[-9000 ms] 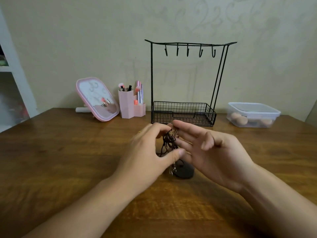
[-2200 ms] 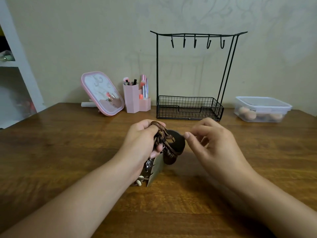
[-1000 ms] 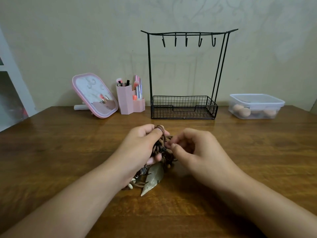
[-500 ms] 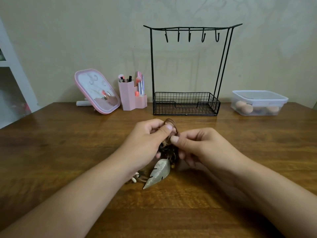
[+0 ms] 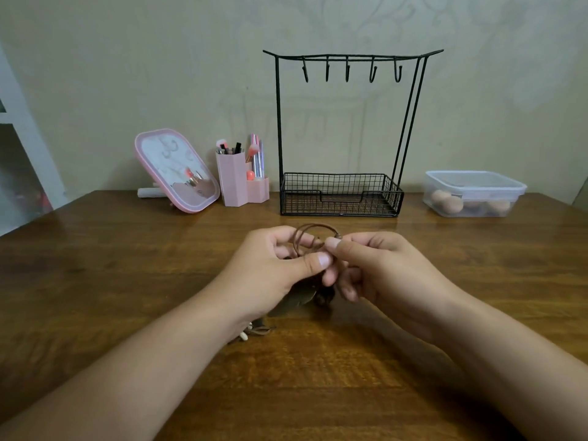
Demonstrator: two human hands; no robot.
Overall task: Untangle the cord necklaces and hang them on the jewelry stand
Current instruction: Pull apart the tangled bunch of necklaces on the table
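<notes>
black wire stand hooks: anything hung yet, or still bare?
Bare. All five hooks on the black wire jewelry stand hang empty; the brown cord necklaces are pinched between left hand and right hand.

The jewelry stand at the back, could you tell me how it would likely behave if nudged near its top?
The jewelry stand looks tall, thin-wired and probably light, so it may tip or slide; its wide basket base should steady it somewhat.

A single head-worn wide-angle view looks forward and slightly down across the worktop (image 5: pixel 95 281) toward the far wall (image 5: pixel 159 58). Both forearms enter from the near edge, close to the lens; the jewelry stand (image 5: pixel 342 192) stands far, roughly centred, facing the camera.
</notes>
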